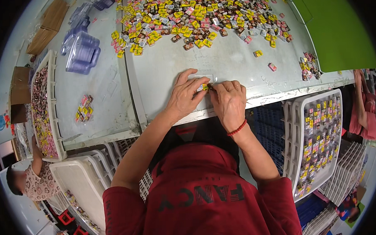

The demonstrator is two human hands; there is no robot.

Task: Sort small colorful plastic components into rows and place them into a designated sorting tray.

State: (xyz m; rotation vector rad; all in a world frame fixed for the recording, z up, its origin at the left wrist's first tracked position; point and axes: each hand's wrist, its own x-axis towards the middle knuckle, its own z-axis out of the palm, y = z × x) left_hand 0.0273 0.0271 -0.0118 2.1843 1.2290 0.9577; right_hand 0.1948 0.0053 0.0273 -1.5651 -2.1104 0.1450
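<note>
At the near edge of the table (165,68), a small clear plastic tray (212,77) lies between my hands, with a few small yellow and dark printed blocks (204,87) in it. My left hand (186,93) reaches over its left side, thumb and forefinger closed around the tray and blocks. From the right, my right hand (230,99), a red beaded bracelet at its wrist, pinches a small dark block (210,86) at the tray. My fingers hide much of the tray.
A large pile of small yellow, pink and brown blocks (192,16) covers the table's far side. Stacked clear trays (82,53) stand left. A white crate (55,102) of loose blocks is beyond. At right are a green board (339,27) and a crate of filled trays (319,141). Other people work nearby.
</note>
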